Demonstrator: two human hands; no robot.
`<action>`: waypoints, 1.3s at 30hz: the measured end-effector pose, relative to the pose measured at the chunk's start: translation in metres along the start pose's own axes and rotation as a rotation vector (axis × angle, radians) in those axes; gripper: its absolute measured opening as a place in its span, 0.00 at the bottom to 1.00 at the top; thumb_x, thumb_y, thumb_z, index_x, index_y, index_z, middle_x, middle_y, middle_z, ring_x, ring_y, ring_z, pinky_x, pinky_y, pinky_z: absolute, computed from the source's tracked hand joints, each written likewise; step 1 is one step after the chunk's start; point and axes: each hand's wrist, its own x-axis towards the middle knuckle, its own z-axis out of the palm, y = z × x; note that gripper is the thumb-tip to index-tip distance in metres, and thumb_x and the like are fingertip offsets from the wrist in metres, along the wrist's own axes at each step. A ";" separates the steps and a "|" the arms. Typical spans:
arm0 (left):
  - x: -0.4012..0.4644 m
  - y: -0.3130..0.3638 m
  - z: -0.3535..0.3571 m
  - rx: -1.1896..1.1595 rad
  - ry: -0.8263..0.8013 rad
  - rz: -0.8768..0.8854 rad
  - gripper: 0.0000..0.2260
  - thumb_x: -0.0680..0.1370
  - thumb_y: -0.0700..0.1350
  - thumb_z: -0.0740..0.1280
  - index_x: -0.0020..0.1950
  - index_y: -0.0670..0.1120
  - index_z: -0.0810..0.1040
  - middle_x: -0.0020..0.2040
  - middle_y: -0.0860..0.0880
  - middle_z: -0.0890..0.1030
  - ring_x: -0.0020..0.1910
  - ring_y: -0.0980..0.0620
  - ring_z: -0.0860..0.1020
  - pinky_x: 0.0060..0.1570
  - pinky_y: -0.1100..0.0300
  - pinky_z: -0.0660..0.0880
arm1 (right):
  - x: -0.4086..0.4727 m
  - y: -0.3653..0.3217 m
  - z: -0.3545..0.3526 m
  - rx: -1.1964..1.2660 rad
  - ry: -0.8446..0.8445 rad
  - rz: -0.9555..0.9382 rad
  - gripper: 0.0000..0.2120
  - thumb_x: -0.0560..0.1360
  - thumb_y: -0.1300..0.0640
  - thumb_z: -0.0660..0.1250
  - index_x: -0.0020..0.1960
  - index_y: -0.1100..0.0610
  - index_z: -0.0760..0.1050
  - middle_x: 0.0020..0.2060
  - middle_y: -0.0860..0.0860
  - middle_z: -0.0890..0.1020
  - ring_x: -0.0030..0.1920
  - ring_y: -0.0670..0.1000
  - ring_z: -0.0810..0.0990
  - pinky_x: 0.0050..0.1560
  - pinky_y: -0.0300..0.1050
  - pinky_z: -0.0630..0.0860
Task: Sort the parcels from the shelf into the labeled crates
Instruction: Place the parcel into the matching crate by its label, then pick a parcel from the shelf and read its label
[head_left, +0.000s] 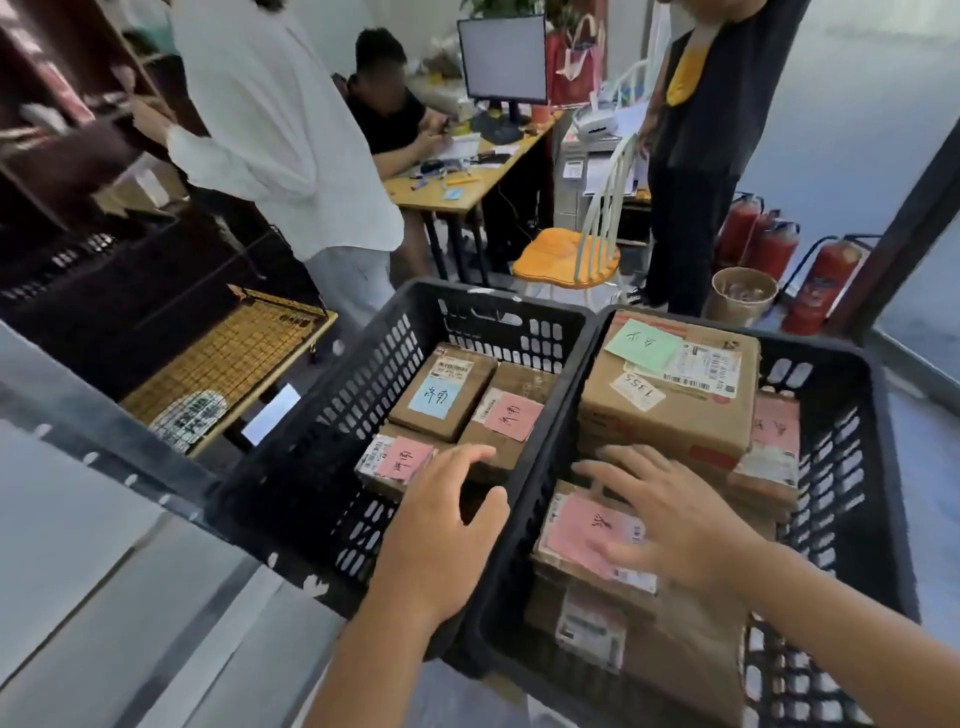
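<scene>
I was at the putting-in step. My right hand (670, 519) lay flat, fingers spread wide, on a pink-tagged parcel (587, 535) in the right crate (852, 499). My left hand (441, 525) hung open over the left crate (322, 431), holding nothing. Three parcels sat in that crate. I think both hands next needed to lift away and go back to the shelf for another parcel.

Crates (566, 332) matt black perforated plastic; parcels (670, 410) brown cardboard, paper labels.

Two crates side by side: left crate (322, 415) holds three parcels (441, 397), right crate (831, 467) perhaps five, stacked
</scene>
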 end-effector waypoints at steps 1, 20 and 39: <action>-0.006 0.001 -0.006 0.043 0.042 0.031 0.19 0.83 0.58 0.62 0.75 0.66 0.69 0.73 0.66 0.70 0.74 0.63 0.67 0.71 0.59 0.70 | 0.004 -0.008 -0.013 0.003 0.063 0.003 0.38 0.75 0.23 0.54 0.81 0.33 0.49 0.80 0.41 0.60 0.79 0.47 0.56 0.77 0.50 0.60; -0.357 -0.118 -0.274 0.418 0.772 -0.202 0.25 0.82 0.64 0.62 0.79 0.62 0.67 0.82 0.58 0.66 0.85 0.52 0.56 0.81 0.47 0.62 | -0.059 -0.486 -0.058 0.009 0.371 -0.650 0.38 0.73 0.27 0.51 0.81 0.39 0.57 0.80 0.47 0.60 0.81 0.53 0.56 0.78 0.57 0.59; -0.728 -0.199 -0.480 0.612 1.251 -0.812 0.23 0.80 0.60 0.62 0.76 0.64 0.70 0.79 0.57 0.70 0.79 0.50 0.67 0.72 0.47 0.67 | -0.150 -0.912 -0.031 0.118 0.351 -1.296 0.38 0.71 0.27 0.51 0.79 0.38 0.60 0.78 0.46 0.65 0.78 0.53 0.63 0.73 0.60 0.66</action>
